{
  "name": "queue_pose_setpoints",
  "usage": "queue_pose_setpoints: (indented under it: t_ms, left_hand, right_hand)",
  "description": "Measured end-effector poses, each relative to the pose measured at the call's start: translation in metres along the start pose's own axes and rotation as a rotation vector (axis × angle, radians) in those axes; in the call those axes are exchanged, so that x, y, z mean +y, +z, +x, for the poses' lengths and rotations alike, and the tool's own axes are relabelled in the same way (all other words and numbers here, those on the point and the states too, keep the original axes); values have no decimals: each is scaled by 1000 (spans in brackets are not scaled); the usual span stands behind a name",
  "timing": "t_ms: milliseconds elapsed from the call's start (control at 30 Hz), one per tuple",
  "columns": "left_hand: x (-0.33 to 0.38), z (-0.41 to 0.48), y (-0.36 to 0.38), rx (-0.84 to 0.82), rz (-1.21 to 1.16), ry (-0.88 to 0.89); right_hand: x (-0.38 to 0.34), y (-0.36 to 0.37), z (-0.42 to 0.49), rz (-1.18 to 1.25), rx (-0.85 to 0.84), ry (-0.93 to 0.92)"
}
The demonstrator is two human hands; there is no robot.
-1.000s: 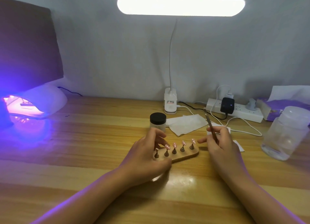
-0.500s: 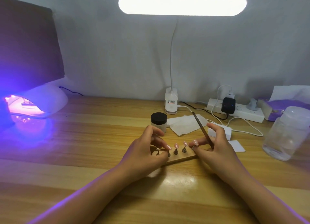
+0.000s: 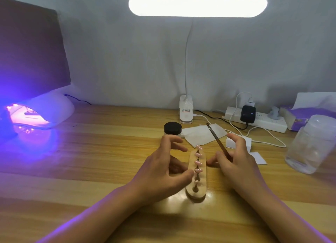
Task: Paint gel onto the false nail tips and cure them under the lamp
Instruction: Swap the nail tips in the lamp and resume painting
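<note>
A: Curing lamp (image 3: 45, 111) lit, far left. What has changed since the last entry?
B: Wooden holder (image 3: 197, 181) turned from crosswise to end-on, near centre, carrying the pink nail tips (image 3: 198, 163). Left hand (image 3: 163, 171) loose, thumb touching the holder's left edge. Right hand (image 3: 236, 162) pinches the brush (image 3: 215, 139). Probably lined up for painting.
A: Containers?
B: Clear jar (image 3: 312, 144) on the right, contents unclear. Small black-lidded jar (image 3: 172, 129) closed.

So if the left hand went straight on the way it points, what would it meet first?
Likely the wooden holder carrying the nail tips: the left hand points forward and right at it, and its thumb looks at the holder's edge, though depth is unclear.
</note>
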State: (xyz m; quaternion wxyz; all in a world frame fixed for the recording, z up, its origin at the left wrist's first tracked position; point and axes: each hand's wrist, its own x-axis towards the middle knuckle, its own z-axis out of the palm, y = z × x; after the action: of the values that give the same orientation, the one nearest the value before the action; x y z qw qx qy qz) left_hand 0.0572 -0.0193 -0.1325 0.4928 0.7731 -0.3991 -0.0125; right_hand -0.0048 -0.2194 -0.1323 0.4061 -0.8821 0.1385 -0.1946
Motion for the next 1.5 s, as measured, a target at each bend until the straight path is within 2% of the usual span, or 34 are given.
queue_pose_setpoints:
  t_ms: [133,267,333,433,567,667,800,933,1033,1133,1233,1333,1500]
  left_hand:
    - [-7,3,-2,33,-8,-67]
    - [-13,4,0,74,187,-62]
    - [-16,6,-1,48,200,-108]
    - [-17,7,-3,-33,184,-159]
    - [-16,7,-3,-7,187,-143]
    - [-16,7,-3,-78,251,-151]
    - [-13,7,-1,0,319,-181]
    - [-10,6,-1,82,416,-175]
    - [-8,7,-1,73,402,-186]
    - [-9,8,-3,91,270,-215]
    - [-12,8,-5,124,158,-234]
    - [-15,7,-6,128,129,-209]
    - [-17,9,-7,153,77,-222]
  right_hand:
    - [-3,-5,-2,72,-156,-22]
    - [-4,-9,-2,102,-269,-35]
    - [-4,-9,-1,125,-290,-29]
    - [-4,-8,-1,199,-251,-21]
    - [-6,-10,2,305,-148,18]
    - [-6,-9,0,340,-107,12]
    - [1,-9,1,343,39,33]
    - [4,-9,2,245,148,52]
    - [2,-6,2,130,73,58]
    - [-1,-6,1,60,24,67]
    - [-2,-10,-1,88,121,68]
    - [-2,-14,-4,-50,226,46]
    - [-8,-12,-14,-346,57,72]
